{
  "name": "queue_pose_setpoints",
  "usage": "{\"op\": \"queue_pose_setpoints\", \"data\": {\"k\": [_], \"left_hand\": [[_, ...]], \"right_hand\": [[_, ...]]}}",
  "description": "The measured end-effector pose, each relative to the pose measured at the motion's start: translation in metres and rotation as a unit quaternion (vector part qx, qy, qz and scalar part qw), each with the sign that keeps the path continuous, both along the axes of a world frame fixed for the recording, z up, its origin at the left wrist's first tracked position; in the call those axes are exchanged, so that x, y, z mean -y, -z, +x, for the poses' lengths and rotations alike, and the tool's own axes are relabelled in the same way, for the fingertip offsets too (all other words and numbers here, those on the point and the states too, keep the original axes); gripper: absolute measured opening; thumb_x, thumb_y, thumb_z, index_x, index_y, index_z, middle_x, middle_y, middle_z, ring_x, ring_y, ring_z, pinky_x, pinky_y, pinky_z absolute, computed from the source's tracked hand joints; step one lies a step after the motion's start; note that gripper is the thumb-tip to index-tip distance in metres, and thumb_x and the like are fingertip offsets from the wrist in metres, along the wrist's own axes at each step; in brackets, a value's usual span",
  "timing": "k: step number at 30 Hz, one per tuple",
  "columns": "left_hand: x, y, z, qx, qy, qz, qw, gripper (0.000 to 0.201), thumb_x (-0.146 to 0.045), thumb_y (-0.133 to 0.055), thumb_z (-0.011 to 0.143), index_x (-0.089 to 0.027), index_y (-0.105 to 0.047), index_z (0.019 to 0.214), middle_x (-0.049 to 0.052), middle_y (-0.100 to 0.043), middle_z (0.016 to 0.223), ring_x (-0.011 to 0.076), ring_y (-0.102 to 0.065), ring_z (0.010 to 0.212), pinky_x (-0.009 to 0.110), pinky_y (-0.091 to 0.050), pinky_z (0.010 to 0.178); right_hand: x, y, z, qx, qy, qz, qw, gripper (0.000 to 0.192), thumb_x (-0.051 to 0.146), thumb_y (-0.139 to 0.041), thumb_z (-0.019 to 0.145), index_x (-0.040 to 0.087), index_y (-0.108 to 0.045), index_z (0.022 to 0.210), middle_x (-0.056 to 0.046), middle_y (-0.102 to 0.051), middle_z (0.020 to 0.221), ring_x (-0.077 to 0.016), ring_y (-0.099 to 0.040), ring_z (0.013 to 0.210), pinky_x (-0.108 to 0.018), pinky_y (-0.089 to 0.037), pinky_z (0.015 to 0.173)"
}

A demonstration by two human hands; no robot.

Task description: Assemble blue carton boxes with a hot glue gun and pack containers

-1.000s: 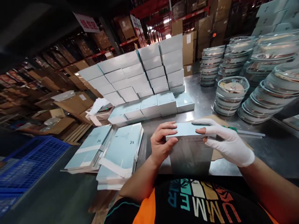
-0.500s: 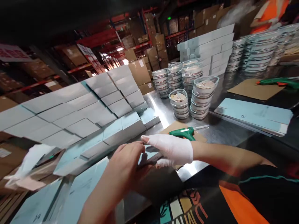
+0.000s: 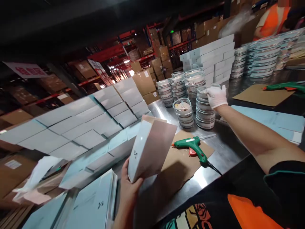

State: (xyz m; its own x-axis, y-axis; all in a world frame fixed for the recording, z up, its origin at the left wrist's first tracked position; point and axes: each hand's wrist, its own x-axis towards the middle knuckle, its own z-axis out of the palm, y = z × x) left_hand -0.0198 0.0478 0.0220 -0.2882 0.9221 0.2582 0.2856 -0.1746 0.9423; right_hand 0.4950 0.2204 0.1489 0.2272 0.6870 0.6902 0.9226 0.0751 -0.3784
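At the near edge of the steel table (image 3: 224, 152), the bare left hand (image 3: 130, 189) is closed around the lower corner of a pale blue folded cardboard box (image 3: 150, 148), thumb on the near face, holding it tilted up off the surface with its open end pointing away. Farther out, the white-gloved right hand (image 3: 216, 96) rests on top of a tall stack of clear lidded plastic bowls (image 3: 205, 109), fingers curled over the topmost lid; whether they pinch it or only touch it cannot be told. Just beside that stack, to its left, stands a shorter stack of the same bowls (image 3: 183, 111), and more stacks (image 3: 171, 86) crowd behind.

Between the two hands a green hot-glue gun (image 3: 194, 147) lies on a brown cardboard sheet (image 3: 183, 159), its nozzle pointing toward the bowls and its black cord running to the table edge. Below the held box lies a pile of flat, unfolded pale blue box blanks (image 3: 92, 203). Left of it, closed pale blue boxes are stacked in stepped rows (image 3: 78, 121).

Under the right forearm lie more flat blue blanks (image 3: 274, 121). Beyond them a second green glue gun (image 3: 283, 86) rests on another cardboard sheet (image 3: 259, 95). At the far right, a person in an orange vest (image 3: 271, 19) stands behind further bowl stacks (image 3: 264, 57).
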Motion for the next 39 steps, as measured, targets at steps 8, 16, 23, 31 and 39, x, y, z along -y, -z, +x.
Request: {"op": "queue_pose_setpoints", "data": {"k": [8, 16, 23, 31, 39], "left_hand": [[-0.005, 0.021, 0.024, 0.099, 0.057, -0.021, 0.993, 0.103, -0.045, -0.101, 0.054, -0.025, -0.053, 0.142, 0.011, -0.067, 0.134, 0.0279, -0.07, 0.113, 0.035, -0.058, 0.093], [-0.001, 0.025, 0.031, 0.133, 0.086, -0.026, 0.987, 0.1, -0.042, -0.103, 0.055, -0.026, -0.053, 0.14, 0.009, -0.069, 0.129, 0.0238, -0.07, 0.105, 0.03, -0.057, 0.087], [-0.007, 0.041, 0.04, 0.22, 0.104, -0.053, 0.968, 0.114, -0.044, -0.101, 0.058, -0.026, -0.04, 0.153, 0.006, -0.072, 0.117, 0.0235, -0.072, 0.093, 0.032, -0.057, 0.084], [0.006, 0.064, 0.054, 0.246, 0.173, -0.091, 0.949, 0.109, -0.028, -0.105, 0.05, -0.028, -0.048, 0.143, 0.007, -0.072, 0.124, 0.0241, -0.073, 0.103, 0.033, -0.059, 0.09], [0.008, 0.086, 0.046, 0.06, 0.163, -0.112, 0.978, 0.079, -0.027, -0.097, 0.057, -0.016, -0.065, 0.128, 0.015, -0.075, 0.125, 0.0379, -0.068, 0.12, 0.05, -0.056, 0.105]], "right_hand": [[-0.008, 0.0, -0.003, -0.066, -0.054, 0.085, 0.993, 0.016, 0.005, -0.071, 0.091, 0.008, -0.073, 0.075, -0.008, -0.085, 0.121, -0.0128, -0.063, 0.132, -0.051, -0.007, 0.129], [-0.015, -0.046, -0.004, -0.124, -0.062, 0.111, 0.984, 0.018, 0.015, -0.075, 0.088, 0.001, -0.072, 0.078, -0.01, -0.085, 0.11, -0.0078, -0.068, 0.12, -0.024, -0.038, 0.104], [0.053, -0.061, -0.061, -0.247, -0.189, 0.178, 0.934, 0.014, 0.02, -0.076, 0.097, 0.008, -0.08, 0.102, -0.007, -0.084, 0.103, -0.0108, -0.07, 0.088, -0.027, -0.053, 0.085], [0.158, -0.045, -0.147, -0.08, -0.515, -0.075, 0.85, 0.021, 0.046, -0.073, 0.099, 0.028, -0.085, 0.099, -0.007, -0.082, 0.128, -0.0325, -0.069, 0.138, -0.053, -0.053, 0.121], [0.165, 0.058, -0.169, -0.268, -0.466, -0.04, 0.842, 0.08, 0.071, -0.07, 0.097, 0.036, -0.046, 0.165, -0.012, -0.041, 0.177, -0.0381, -0.051, 0.156, -0.06, -0.051, 0.123]]}}
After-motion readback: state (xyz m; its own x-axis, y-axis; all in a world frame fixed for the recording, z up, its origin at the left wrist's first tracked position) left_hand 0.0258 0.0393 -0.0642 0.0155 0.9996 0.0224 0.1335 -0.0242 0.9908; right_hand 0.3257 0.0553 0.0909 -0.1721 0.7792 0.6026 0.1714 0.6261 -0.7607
